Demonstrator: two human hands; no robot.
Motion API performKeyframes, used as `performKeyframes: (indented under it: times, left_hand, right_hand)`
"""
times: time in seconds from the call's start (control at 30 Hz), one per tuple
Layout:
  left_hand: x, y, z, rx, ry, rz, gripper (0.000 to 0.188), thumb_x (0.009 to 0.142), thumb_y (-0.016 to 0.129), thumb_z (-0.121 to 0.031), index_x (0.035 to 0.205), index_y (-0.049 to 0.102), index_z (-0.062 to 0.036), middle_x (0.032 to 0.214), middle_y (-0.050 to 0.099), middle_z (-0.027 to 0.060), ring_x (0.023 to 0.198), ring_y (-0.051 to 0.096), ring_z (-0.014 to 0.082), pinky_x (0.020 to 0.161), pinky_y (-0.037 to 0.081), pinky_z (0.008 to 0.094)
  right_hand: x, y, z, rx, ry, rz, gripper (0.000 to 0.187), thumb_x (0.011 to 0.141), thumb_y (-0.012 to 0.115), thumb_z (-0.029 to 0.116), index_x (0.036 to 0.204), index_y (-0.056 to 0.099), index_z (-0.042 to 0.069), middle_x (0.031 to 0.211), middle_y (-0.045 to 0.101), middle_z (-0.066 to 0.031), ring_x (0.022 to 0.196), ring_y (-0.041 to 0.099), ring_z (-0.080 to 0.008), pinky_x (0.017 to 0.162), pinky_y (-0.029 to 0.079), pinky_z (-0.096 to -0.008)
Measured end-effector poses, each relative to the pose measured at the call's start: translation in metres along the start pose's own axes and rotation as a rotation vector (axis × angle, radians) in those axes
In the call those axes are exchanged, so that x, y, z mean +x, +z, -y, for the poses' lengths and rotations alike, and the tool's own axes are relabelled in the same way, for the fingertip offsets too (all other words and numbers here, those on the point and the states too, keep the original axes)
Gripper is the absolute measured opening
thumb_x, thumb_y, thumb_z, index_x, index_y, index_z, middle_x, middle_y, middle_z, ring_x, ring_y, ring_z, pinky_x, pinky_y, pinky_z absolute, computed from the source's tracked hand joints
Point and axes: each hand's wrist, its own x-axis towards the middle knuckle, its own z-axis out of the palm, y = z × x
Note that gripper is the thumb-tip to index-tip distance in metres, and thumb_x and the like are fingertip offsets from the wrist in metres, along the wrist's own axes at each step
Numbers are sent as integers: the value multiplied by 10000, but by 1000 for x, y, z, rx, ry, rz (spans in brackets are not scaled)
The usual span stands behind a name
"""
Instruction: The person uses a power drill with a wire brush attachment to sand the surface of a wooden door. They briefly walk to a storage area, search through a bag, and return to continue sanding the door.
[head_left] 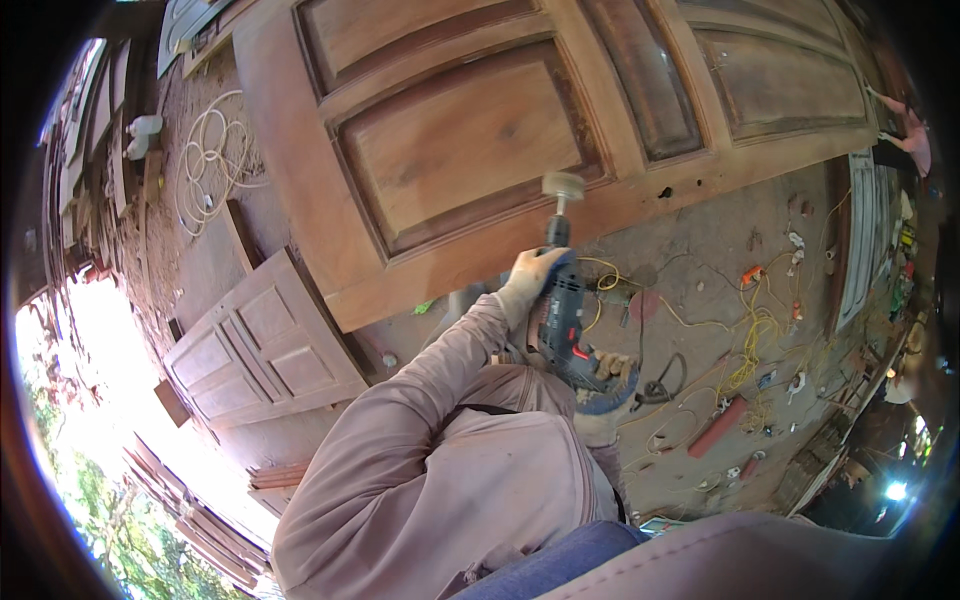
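A dark power drill (pixel 560 310) with red accents is in both my hands, pointing away from me. Gloved, my left hand (pixel 532 277) wraps round the front of its body. My right hand (pixel 607 385), in a blue-edged glove, grips the rear handle. A round brush wheel (pixel 563 185) fitted in the drill's chuck is blurred, as if spinning. It sits at the lower right corner of a recessed panel in a large brown wooden door (pixel 360 300); whether it touches the wood, I cannot tell. A lock hole shows in the door's near edge, right of the brush.
A second panelled door (pixel 265 345) lies at the left. Yellow cords (pixel 750 345) and an orange connector (pixel 752 274) are tangled on the ground at right, by a reddish cylinder (pixel 717 427). A coiled pale hose (pixel 212 150) lies far left. Another person (pixel 912 140) stands at the door's far right end.
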Motion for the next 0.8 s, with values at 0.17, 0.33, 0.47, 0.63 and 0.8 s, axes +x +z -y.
performKeyframes:
  times: [0.17, 0.33, 0.47, 0.63, 0.8]
  left_hand:
    - [54, 22, -17, 358, 143, 98, 431, 797, 703, -358, 956, 660, 40, 768, 656, 84, 688, 631, 164, 619, 489, 289]
    - [81, -12, -107, 623, 378, 187, 215, 909, 568, -198, 1043, 675, -69, 896, 675, 82, 789, 654, 170, 719, 528, 290]
    - [76, 0, -202, 331, -90, -24, 294, 810, 689, -335, 922, 661, -65, 819, 667, 105, 677, 648, 216, 628, 541, 351]
    - [70, -10, -148, 429, -9, 64, 278, 827, 655, -292, 958, 691, -50, 805, 674, 106, 670, 650, 218, 640, 524, 338]
    - [79, -24, -101, 812, 86, 294, 272, 871, 604, -312, 1065, 702, -149, 953, 676, 62, 871, 607, 156, 837, 465, 286]
  right_hand:
    - [27, 15, 14, -9, 9, -16, 185, 975, 417, 200, 840, 420, 73, 796, 407, -40, 762, 431, -193, 865, 411, -342]
    - [72, 63, -29, -1213, -649, 240, 247, 850, 589, 198, 946, 432, 34, 919, 494, -98, 869, 501, -268, 855, 406, -372]
    - [122, 139, -69, 300, 107, -80, 175, 798, 585, 99, 881, 461, 8, 880, 455, -58, 839, 488, -249, 802, 411, -348]
    - [49, 117, -64, -1121, -540, 37, 192, 827, 548, 78, 987, 461, 18, 948, 470, -74, 911, 498, -227, 873, 424, -366]
    - [8, 112, -71, -487, -168, -164, 266, 832, 514, 28, 1095, 489, -3, 1020, 500, -75, 989, 509, -194, 883, 432, -330]
